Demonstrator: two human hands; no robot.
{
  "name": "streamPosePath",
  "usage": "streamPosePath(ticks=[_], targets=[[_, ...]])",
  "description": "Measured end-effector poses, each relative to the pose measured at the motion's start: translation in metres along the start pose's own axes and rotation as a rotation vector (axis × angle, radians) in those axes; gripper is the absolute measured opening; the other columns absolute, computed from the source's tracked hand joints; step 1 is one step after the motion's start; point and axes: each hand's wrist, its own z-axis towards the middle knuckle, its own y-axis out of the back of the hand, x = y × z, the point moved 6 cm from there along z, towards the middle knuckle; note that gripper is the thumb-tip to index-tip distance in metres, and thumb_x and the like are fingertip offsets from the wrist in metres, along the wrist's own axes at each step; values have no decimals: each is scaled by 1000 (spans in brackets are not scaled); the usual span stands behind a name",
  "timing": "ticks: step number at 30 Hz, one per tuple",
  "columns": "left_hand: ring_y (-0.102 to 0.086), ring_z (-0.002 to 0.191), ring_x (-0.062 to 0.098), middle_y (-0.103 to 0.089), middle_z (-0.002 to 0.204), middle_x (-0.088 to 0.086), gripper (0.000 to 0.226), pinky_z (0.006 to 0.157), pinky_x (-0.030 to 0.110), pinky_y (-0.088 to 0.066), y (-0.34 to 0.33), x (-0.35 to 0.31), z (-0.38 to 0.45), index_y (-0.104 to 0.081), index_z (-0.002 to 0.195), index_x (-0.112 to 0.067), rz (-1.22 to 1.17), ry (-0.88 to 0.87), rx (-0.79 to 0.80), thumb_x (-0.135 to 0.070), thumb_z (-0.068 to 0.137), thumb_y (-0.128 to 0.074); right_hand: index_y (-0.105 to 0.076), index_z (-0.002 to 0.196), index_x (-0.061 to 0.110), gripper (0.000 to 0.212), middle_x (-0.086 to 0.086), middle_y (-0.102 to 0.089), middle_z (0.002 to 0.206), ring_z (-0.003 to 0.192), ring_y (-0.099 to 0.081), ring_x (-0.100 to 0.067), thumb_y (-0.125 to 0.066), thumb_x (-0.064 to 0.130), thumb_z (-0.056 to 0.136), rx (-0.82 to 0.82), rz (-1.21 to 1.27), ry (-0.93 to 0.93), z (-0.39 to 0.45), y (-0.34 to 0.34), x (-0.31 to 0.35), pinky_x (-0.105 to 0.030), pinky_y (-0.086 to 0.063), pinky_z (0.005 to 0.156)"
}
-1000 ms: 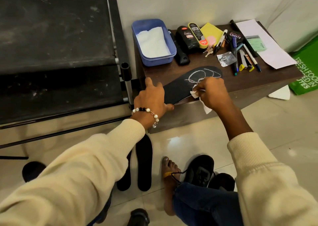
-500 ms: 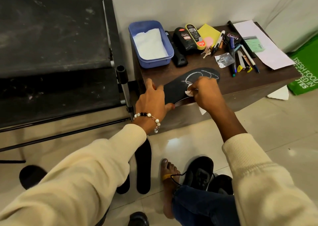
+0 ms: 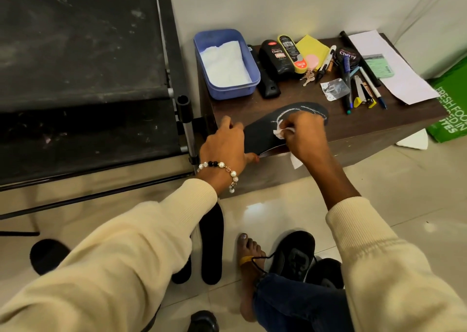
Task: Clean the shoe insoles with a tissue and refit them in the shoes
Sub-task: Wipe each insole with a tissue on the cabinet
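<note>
Since half a second earlier, the right hand [image 3: 302, 132] had carried its pinched tissue [image 3: 283, 131] toward the toe at two o'clock. At nine o'clock of it, the left hand [image 3: 225, 143] gripped the heel of the insole [image 3: 260, 137], which lay across the table [image 3: 366, 127] edge. Firm overlapping strokes, heel held flat, would probably clean best. Black shoes [image 3: 294, 256] waited at six o'clock.

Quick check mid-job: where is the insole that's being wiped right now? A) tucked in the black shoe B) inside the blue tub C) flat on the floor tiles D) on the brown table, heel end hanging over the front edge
D: the insole lies on the brown table, its near end past the front edge, where the left hand holds it while the right hand rubs it with the tissue.
</note>
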Motion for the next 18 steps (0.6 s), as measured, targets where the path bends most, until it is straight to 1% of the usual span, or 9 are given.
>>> streamPosePath(ticks=[1, 4, 6, 8, 10, 12, 13, 15, 18], targets=[[-59, 101, 33, -41, 129, 4, 68, 76, 40, -52, 0, 0, 0, -51, 127, -17, -7, 2, -2, -48, 73, -78, -71, 100, 10, 19, -13, -65, 102, 99, -59, -32, -57, 7, 87, 5, -25, 52, -1, -3, 10, -35, -46, 85], [-60, 97, 34, -41, 128, 5, 63, 73, 41, -52, 0, -1, -1, -52, 122, -16, -11, -1, -12, -46, 73, -78, -70, 108, 8, 25, -15, -62, 109, 104, -56, -33, -56, 12, 89, 113, -105, 279, -3, -13, 42, -39, -40, 89], [-60, 96, 34, -41, 128, 5, 63, 72, 40, -51, 0, 0, -1, -51, 121, -16, -4, -1, -11, -47, 73, -77, -70, 110, 9, 26, -15, -62, 112, 105, -55, -32, -56, 13, 89, 161, -123, 385, -3, -13, 51, -37, -38, 88], [-60, 98, 33, -41, 129, 4, 66, 72, 39, -51, 1, 1, 0, -51, 123, -17, 1, -1, -6, -49, 72, -78, -69, 112, 9, 26, -16, -62, 114, 106, -55, -33, -57, 12, 89, 140, -138, 352, 2, -11, 41, -36, -38, 89], [-59, 100, 32, -41, 129, 4, 69, 74, 39, -51, 1, 1, 1, -50, 126, -18, -1, -6, 2, -50, 71, -78, -68, 114, 10, 27, -17, -59, 116, 107, -54, -34, -55, 10, 90, 91, -207, 199, 8, -10, 23, -36, -41, 90], [-59, 102, 31, -41, 129, 4, 71, 74, 38, -51, 0, 0, 1, -49, 127, -18, -6, -7, 13, -50, 71, -79, -69, 110, 7, 26, -19, -58, 115, 106, -53, -35, -54, 6, 89, 24, -176, 68, 8, -8, 12, -36, -42, 88], [-59, 101, 32, -41, 129, 4, 70, 74, 38, -51, 1, 0, 2, -50, 126, -18, -8, -6, 16, -49, 70, -79, -69, 105, 5, 24, -20, -59, 113, 105, -53, -35, -53, 4, 87, -12, -131, 55, 7, -9, 13, -35, -41, 86], [-59, 100, 33, -41, 127, 4, 68, 71, 38, -51, 2, -1, 3, -50, 124, -18, -9, 0, 18, -48, 70, -79, -68, 104, 3, 23, -19, -58, 111, 104, -52, -34, -54, 6, 87, -9, -132, 107, 6, -13, 24, -35, -40, 84], [-59, 97, 34, -42, 125, 4, 67, 67, 37, -48, 3, 0, 2, -50, 121, -17, -1, 8, 27, -47, 69, -80, -67, 112, 3, 27, -19, -58, 116, 107, -51, -35, -54, 12, 90, 108, -173, 292, 5, -16, 46, -38, -40, 89]])
